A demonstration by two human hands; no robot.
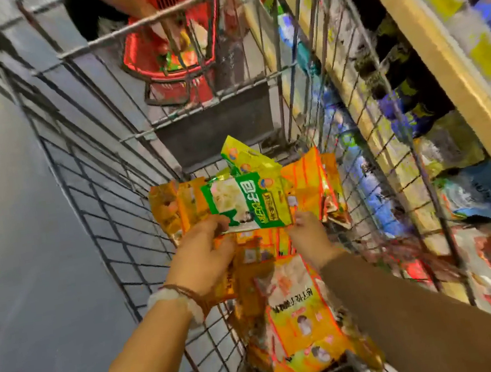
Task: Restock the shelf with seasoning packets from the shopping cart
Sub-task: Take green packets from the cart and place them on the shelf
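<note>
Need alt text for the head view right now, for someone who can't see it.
Both hands hold a fan of seasoning packets over a wire shopping cart: left hand at the lower left edge, right hand at the lower right. More orange packets lie in the cart, and a stocked shelf runs along the right.

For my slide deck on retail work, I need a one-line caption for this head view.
Both hands, left and right, hold a green-and-white seasoning packet over packets in a wire shopping cart beside a shelf.
</note>
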